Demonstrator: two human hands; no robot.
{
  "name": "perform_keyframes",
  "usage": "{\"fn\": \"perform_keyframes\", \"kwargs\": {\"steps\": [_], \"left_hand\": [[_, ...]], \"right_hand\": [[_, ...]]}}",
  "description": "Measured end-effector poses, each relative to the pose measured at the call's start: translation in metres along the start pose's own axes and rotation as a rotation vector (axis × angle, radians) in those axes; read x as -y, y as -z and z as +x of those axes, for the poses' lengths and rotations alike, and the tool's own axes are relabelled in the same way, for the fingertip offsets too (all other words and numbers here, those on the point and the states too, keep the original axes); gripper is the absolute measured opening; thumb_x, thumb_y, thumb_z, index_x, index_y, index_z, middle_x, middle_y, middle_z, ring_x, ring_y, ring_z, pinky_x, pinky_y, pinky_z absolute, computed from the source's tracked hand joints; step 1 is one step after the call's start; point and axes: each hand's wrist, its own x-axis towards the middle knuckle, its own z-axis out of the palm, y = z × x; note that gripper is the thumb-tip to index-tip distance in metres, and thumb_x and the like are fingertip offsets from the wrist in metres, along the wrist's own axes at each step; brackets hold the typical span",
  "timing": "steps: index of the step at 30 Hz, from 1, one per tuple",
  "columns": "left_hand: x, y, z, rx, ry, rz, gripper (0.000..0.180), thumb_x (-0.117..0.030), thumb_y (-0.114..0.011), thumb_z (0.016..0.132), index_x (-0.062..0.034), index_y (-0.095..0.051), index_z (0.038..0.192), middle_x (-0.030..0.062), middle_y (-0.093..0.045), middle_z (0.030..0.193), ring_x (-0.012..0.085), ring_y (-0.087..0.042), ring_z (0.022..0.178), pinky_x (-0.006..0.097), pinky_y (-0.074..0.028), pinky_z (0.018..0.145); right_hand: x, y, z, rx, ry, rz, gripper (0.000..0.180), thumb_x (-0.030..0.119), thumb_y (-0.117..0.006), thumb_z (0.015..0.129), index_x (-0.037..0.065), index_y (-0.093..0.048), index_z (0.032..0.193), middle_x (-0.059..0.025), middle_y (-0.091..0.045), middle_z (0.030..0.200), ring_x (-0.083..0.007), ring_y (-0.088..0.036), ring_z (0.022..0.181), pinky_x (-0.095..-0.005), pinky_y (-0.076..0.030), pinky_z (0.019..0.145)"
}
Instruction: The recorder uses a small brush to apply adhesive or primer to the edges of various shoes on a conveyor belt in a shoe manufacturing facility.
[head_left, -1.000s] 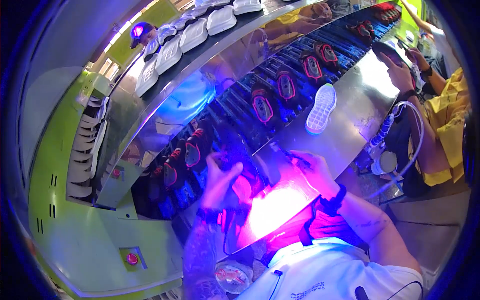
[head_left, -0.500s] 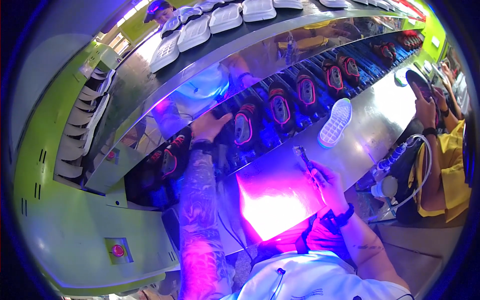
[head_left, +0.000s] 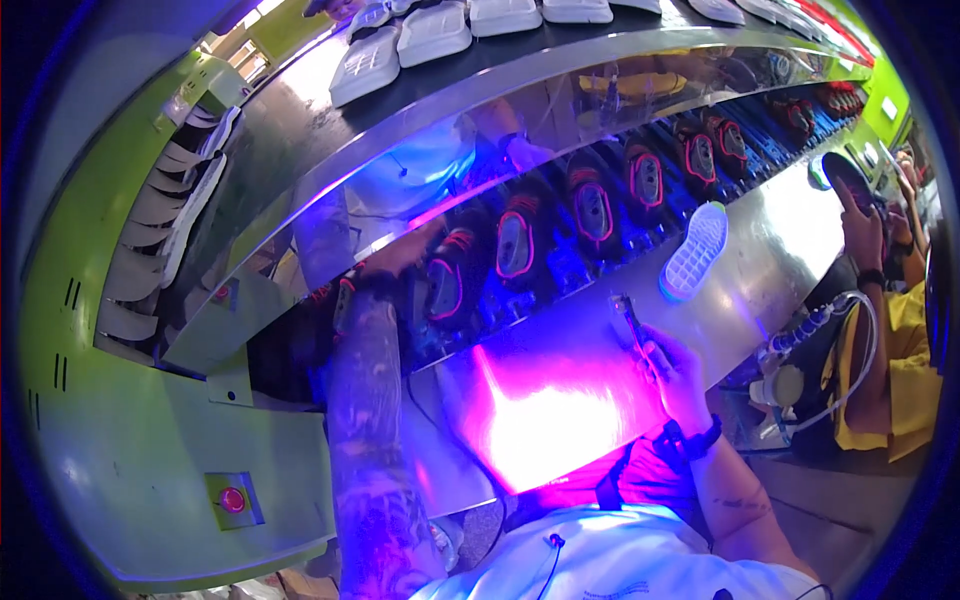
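Note:
My left hand (head_left: 398, 258), smeared by motion, reaches onto the dark rack beside a black shoe (head_left: 447, 282) with red laces and a red-edged opening. Its fingers cannot be made out. Part of another dark shoe (head_left: 344, 302) shows on the hand's left. My right hand (head_left: 678, 372) is closed around a slim dark handheld tool (head_left: 628, 318) with a pale tip, held above the metal worktop (head_left: 570, 335). A white shoe sole (head_left: 695, 250) lies on that worktop, apart from the tool.
Several more black shoes (head_left: 592, 210) line the rack to the right. White soles (head_left: 435, 32) rest on the upper shelf. A green machine panel carries a red button (head_left: 232, 499). A co-worker's hand (head_left: 862, 235) holds a dark sole; a coiled hose (head_left: 800, 320) hangs nearby.
The red-laced shoe has shifted right, closer to its neighbour, and my left hand is now on its left side. My right hand keeps the tool over the worktop. The view has shifted slightly.

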Motion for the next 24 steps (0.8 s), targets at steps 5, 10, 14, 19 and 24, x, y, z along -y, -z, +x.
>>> {"fn": "perform_keyframes", "kwargs": {"steps": [5, 10, 14, 19, 24], "left_hand": [[0.119, 0.021, 0.042, -0.405, 0.105, 0.904, 0.099, -0.066, -0.078, 0.076, -0.0043, -0.045, 0.146, 0.0248, -0.064, 0.128, 0.0406, -0.066, 0.117, 0.051, -0.053, 0.098], [0.115, -0.009, -0.017, -0.61, -0.082, 0.934, 0.098, -0.053, -0.084, 0.071, -0.0023, -0.048, 0.146, 0.0199, -0.062, 0.126, 0.0339, -0.062, 0.119, 0.049, -0.054, 0.094], [0.092, -0.041, -0.144, -0.862, -0.474, 0.697, 0.101, -0.036, -0.088, 0.068, 0.001, -0.039, 0.148, 0.0248, -0.054, 0.128, 0.0405, -0.056, 0.119, 0.049, -0.049, 0.101], [0.114, -0.136, -0.257, -0.757, -0.898, -0.066, 0.11, -0.029, -0.091, 0.07, 0.0017, -0.025, 0.153, 0.025, -0.04, 0.146, 0.0356, -0.047, 0.136, 0.049, -0.046, 0.108], [0.138, -0.237, -0.329, -0.683, -0.908, 0.158, 0.091, -0.023, -0.085, 0.081, -0.0044, -0.031, 0.152, 0.0171, -0.051, 0.142, 0.0373, -0.056, 0.129, 0.055, -0.042, 0.112]], "right_hand": [[-0.001, -0.01, -0.003, 0.002, -0.071, 0.065, 0.039, 0.019, -0.068, 0.102, 0.0, -0.063, 0.136, 0.0012, -0.068, 0.093, -0.0046, -0.058, 0.076, -0.0221, -0.048, 0.066], [-0.004, -0.006, -0.003, 0.024, -0.048, 0.022, 0.039, 0.02, -0.069, 0.101, 0.0, -0.064, 0.135, 0.0017, -0.068, 0.091, -0.0033, -0.057, 0.074, -0.0211, -0.047, 0.063], [0.009, -0.011, -0.015, 0.062, 0.08, -0.16, 0.038, 0.018, -0.069, 0.1, 0.002, -0.065, 0.134, -0.0027, -0.071, 0.097, -0.0086, -0.063, 0.081, -0.0262, -0.051, 0.07], [0.031, -0.036, -0.045, 0.2, 0.216, -0.474, 0.033, 0.01, -0.067, 0.095, 0.004, -0.07, 0.128, -0.0127, -0.073, 0.113, -0.0224, -0.07, 0.1, -0.0356, -0.055, 0.087], [0.057, -0.069, -0.091, 0.406, 0.333, -0.691, 0.032, 0.009, -0.067, 0.093, 0.005, -0.071, 0.125, -0.0148, -0.072, 0.116, -0.0292, -0.067, 0.11, -0.0398, -0.052, 0.096]]}}
